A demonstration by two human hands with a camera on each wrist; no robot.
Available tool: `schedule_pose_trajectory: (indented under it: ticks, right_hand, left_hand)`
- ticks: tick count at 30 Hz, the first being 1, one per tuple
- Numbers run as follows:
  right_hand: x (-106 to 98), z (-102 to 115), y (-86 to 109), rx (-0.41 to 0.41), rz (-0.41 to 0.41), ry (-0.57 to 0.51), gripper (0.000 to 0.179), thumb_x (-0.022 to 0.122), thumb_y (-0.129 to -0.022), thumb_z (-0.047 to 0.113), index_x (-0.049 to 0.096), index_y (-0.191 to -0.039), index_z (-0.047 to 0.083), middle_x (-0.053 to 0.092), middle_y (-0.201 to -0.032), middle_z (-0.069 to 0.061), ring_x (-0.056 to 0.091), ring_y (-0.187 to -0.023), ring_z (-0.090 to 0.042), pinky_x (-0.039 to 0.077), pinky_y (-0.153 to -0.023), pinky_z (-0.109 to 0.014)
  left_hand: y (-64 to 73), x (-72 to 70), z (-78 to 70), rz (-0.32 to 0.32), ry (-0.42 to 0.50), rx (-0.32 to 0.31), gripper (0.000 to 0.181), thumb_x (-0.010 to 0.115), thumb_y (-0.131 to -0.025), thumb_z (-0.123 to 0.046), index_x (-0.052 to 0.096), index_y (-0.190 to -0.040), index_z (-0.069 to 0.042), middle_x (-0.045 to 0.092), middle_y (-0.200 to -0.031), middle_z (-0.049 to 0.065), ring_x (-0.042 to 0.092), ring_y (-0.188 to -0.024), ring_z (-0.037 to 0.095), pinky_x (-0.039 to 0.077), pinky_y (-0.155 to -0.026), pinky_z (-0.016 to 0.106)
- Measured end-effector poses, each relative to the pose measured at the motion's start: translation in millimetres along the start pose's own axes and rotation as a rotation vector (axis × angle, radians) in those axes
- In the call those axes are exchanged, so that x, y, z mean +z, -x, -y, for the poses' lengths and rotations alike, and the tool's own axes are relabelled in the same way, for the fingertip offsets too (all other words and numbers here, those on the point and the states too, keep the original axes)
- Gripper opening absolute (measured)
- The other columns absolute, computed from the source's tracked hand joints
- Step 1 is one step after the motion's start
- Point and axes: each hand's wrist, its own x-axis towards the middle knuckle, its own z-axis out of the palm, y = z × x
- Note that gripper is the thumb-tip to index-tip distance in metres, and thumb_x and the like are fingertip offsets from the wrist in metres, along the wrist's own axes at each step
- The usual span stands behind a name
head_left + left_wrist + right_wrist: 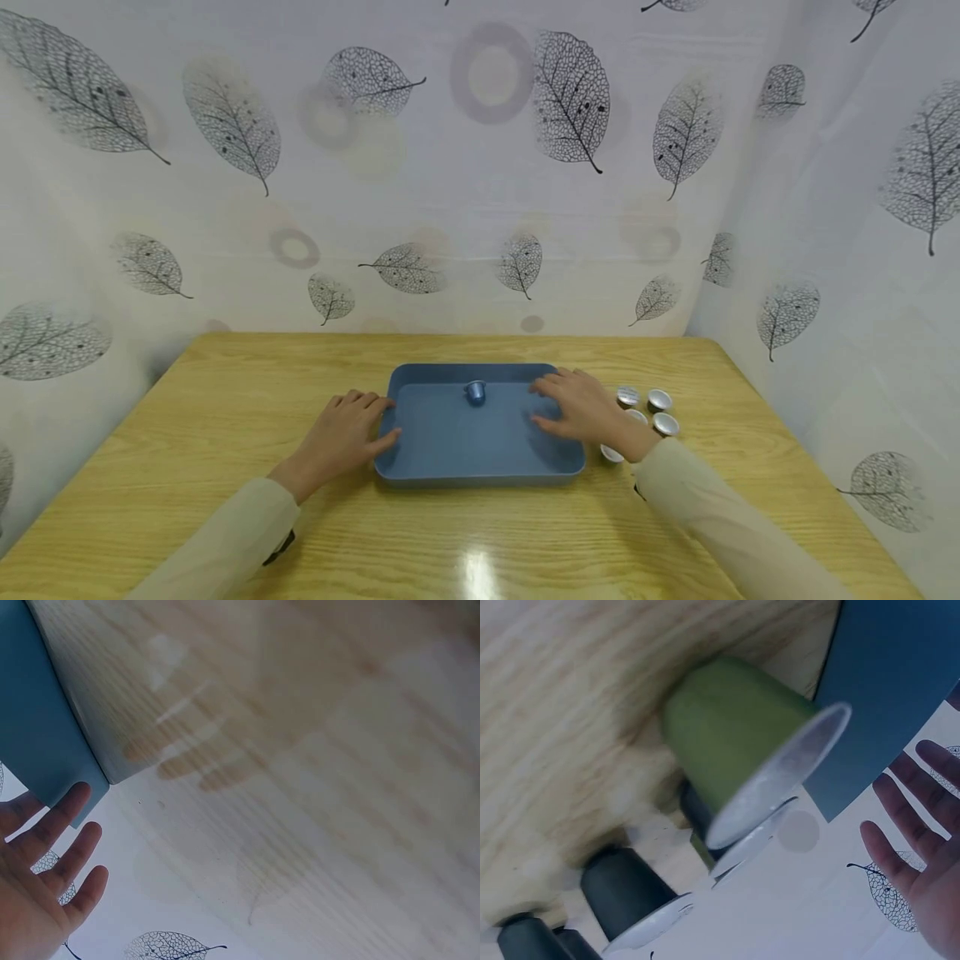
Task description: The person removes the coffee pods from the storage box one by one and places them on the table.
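Observation:
A blue tray (480,446) lies on the wooden table, and inside it near the back wall is a single blue coffee capsule (476,392). At the tray's left edge is my left hand (337,437), thumb and fingers spread; in the left wrist view its fingers (71,799) reach the tray's corner. My right hand (588,408) hovers by the right side of the tray, its fingers extended and nothing held. Whether it touches the rim cannot be told. Below the right wrist stand several coffee capsules, one of them green (731,724) and others dark (622,889), foil lids showing.
The capsules, such as one with a silver lid (660,400), stand on the table (225,408) just right of the tray. A pale curtain with leaf prints (450,183) hangs behind the table and along its sides.

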Motion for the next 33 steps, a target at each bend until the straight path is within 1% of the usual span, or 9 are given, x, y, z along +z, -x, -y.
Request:
schedule_pose_trajectory:
  ticks: [9,16,23,28,33]
  right_hand:
    - [-1.6,4.2,-19.5,0.006,0.069,0.007,0.038,0.066,-0.079,0.039,0.063,-0.107,0.013,0.066,-0.101,0.0,0.059,-0.092,-0.019,0.048,-0.076,-0.038]
    - [-2.8,9.4,-35.6,0.007,0.093,0.032,0.043,0.066,-0.079,0.041,0.062,-0.109,0.011,0.066,-0.103,-0.002,0.059,-0.09,-0.02,0.049,-0.076,-0.038]
    - [-2.4,15.9,-48.5,0.031,0.158,0.003,0.046,0.064,-0.08,0.041,0.06,-0.115,0.011,0.064,-0.11,-0.004,0.058,-0.101,-0.023,0.046,-0.086,-0.043]
    - [0.4,17.3,-56.4,0.016,0.162,0.01,0.045,0.065,-0.08,0.042,0.06,-0.113,0.011,0.065,-0.105,-0.003,0.058,-0.096,-0.022,0.047,-0.082,-0.039]
    - [3.4,19.0,-63.9,0.022,0.19,0.01,0.049,0.064,-0.08,0.043,0.059,-0.116,0.01,0.064,-0.108,-0.004,0.058,-0.097,-0.022,0.047,-0.082,-0.039]
  left_hand:
    - [-0.7,0.2,0.1,0.001,-0.004,-0.004,0.041,0.061,-0.083,-0.043,0.063,-0.109,-0.012,0.064,-0.107,0.006,0.056,-0.098,0.026,0.045,-0.082,0.046]
    - [-1.1,0.3,-0.5,-0.003,-0.011,-0.001,0.041,0.062,-0.082,-0.043,0.063,-0.108,-0.011,0.064,-0.106,0.006,0.056,-0.097,0.027,0.045,-0.082,0.046]
    - [-1.4,0.0,-0.5,0.01,-0.003,-0.003,0.041,0.061,-0.083,-0.043,0.063,-0.109,-0.011,0.063,-0.107,0.006,0.056,-0.098,0.027,0.045,-0.082,0.047]
    - [-1.2,0.0,-0.2,0.009,-0.004,-0.002,0.042,0.061,-0.083,-0.043,0.063,-0.109,-0.011,0.063,-0.107,0.005,0.056,-0.097,0.027,0.045,-0.082,0.047]
    - [-1.0,1.0,0.2,0.009,-0.003,-0.001,0.042,0.061,-0.083,-0.044,0.063,-0.109,-0.011,0.063,-0.107,0.006,0.056,-0.098,0.027,0.045,-0.082,0.047]
